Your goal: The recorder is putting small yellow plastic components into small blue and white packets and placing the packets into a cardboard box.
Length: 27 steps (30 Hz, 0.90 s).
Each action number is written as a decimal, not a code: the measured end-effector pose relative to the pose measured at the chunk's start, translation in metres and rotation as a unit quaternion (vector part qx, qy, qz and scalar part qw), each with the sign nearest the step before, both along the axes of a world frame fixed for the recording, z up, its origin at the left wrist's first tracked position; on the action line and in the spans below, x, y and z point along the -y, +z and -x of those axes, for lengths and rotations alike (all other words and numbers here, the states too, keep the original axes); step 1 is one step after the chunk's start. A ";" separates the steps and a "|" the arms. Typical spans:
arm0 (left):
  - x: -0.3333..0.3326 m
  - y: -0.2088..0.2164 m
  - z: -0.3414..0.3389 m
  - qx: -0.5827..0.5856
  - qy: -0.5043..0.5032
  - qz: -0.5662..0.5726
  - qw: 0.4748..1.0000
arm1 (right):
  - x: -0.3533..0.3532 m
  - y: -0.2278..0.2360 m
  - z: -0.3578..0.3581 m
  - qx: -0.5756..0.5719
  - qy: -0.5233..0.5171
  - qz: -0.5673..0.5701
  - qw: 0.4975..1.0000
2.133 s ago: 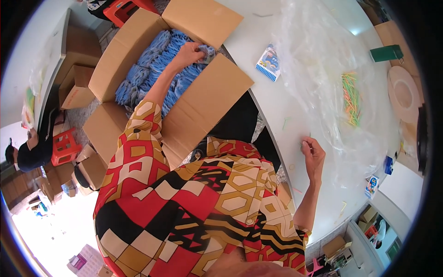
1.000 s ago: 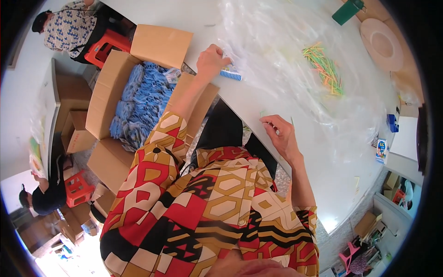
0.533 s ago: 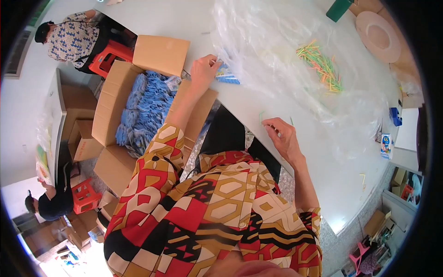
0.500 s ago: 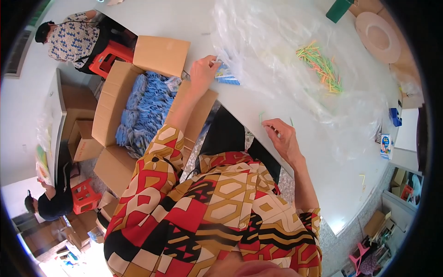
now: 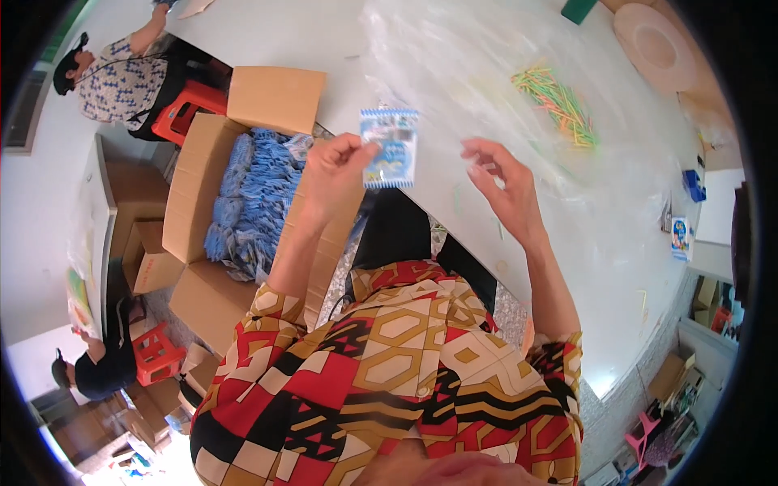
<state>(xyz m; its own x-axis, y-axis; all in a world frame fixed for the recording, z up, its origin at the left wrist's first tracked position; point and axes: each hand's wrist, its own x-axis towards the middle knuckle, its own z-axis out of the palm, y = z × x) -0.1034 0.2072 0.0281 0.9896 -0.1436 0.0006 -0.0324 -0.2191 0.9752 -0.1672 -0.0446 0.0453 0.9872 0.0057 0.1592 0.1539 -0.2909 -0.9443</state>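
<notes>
A small blue-and-white packet [image 5: 395, 154] with striped ends is pinched at its left side by my left hand [image 5: 331, 166], raised above the table's near edge. To its right, my right hand [image 5: 506, 188] is held over the table with thumb and fingers apart and nothing visible between them. An open cardboard box [image 5: 193, 190] stands left of my left arm, filled with many similar blue packets [image 5: 263, 190]. Beyond my right hand, a pile of thin green, yellow and orange sticks [image 5: 559, 107] lies on a clear plastic sheet [image 5: 462, 73].
The white table [image 5: 600, 316] stretches right and away from me. A straw hat [image 5: 655, 47] and a dark green object [image 5: 579, 10] are at the far right. Two people sit at left near red stools [image 5: 188, 105]. More cartons [image 5: 154, 257] stand behind the box.
My left hand has lifted the packet off the table and brought it nearer, upright in view. My right hand has moved up and its fingers have spread.
</notes>
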 end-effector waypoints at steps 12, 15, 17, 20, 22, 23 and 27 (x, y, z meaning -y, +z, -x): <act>0.054 -0.005 0.028 -0.052 -0.211 0.141 0.966 | 0.005 0.029 -0.007 -0.062 0.075 0.012 0.995; 0.060 -0.001 0.030 -0.068 -0.244 0.136 0.958 | 0.009 0.028 -0.004 -0.061 0.081 0.014 0.995; 0.063 0.004 0.031 -0.072 -0.260 0.145 0.952 | 0.012 0.027 -0.002 -0.052 0.083 0.016 0.995; 0.068 0.008 0.032 -0.066 -0.259 0.131 0.955 | 0.016 0.026 0.000 -0.028 0.084 -0.008 0.996; 0.075 0.008 0.034 -0.057 -0.241 0.132 0.960 | 0.017 0.026 0.003 0.044 0.040 -0.029 0.998; 0.075 0.007 0.035 -0.047 -0.223 0.139 0.964 | 0.017 0.030 0.006 0.044 0.038 -0.026 0.998; 0.074 -0.008 0.032 0.009 -0.218 0.086 0.972 | 0.025 0.052 0.022 0.104 0.013 0.062 0.993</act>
<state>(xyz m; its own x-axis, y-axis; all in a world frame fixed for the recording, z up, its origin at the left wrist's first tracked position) -0.1359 0.1332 0.0198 0.8345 -0.5452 0.0794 -0.1035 -0.0135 0.9945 -0.1896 -0.0698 0.0970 0.9322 0.0621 0.3567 0.3510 -0.3962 -0.8484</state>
